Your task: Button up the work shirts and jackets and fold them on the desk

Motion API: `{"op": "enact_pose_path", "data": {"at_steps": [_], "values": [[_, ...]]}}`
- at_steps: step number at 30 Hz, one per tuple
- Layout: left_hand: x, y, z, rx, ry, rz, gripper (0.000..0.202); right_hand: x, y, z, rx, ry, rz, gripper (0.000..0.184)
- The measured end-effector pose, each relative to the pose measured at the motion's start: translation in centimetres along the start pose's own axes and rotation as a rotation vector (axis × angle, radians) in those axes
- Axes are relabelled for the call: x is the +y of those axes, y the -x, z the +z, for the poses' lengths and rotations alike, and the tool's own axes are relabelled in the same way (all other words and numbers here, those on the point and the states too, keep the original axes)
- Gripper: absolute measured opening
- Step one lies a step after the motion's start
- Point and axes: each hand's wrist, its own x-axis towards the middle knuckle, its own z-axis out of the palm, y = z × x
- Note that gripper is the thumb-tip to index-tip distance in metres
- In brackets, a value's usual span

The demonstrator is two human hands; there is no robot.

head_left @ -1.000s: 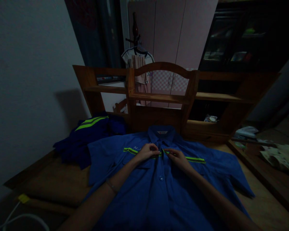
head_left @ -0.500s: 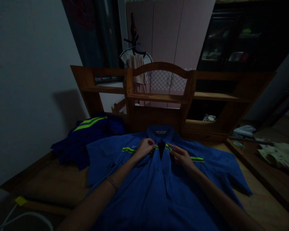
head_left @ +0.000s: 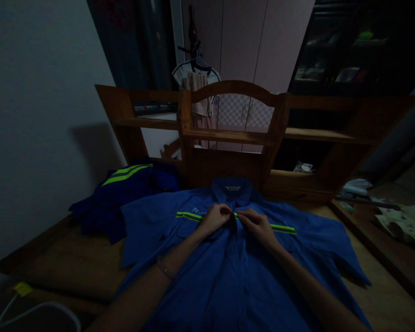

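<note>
A blue short-sleeved shirt with a yellow-green and grey stripe across the chest lies spread out, its collar at the far end. On the left side of the front opening, my left hand pinches the placket edge at the stripe. Opposite it, my right hand pinches the other placket edge, fingertips almost touching those of the left. The two edges meet between my fingers, just below the collar. Any button there is too small and dark to make out.
A darker blue garment with bright stripes lies heaped at the left. Behind the shirt stands a wooden shelf unit. Pale cloth lies at the right, past a wooden ledge. A white cable curls at the lower left.
Both hands have come together at the chest stripe. The right hand has closed on its placket edge, and the V-shaped gap between the edges has drawn shut there. The view has shifted slightly.
</note>
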Motion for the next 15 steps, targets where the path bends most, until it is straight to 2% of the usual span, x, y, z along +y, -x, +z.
{"op": "enact_pose_path", "data": {"at_steps": [4, 9, 15], "values": [[0.18, 0.39, 0.32, -0.017, -0.044, 0.055, 0.021, 0.21, 0.23, 0.23, 0.021, 0.102, -0.091, 0.027], [0.2, 0.56, 0.52, -0.001, -0.007, 0.024, 0.02, 0.18, 0.32, 0.2, 0.09, 0.171, -0.126, 0.027], [-0.33, 0.56, 0.91, 0.086, 0.043, -0.053, 0.021, -0.3, 0.49, 0.16, 0.063, 0.241, -0.157, 0.026]]}}
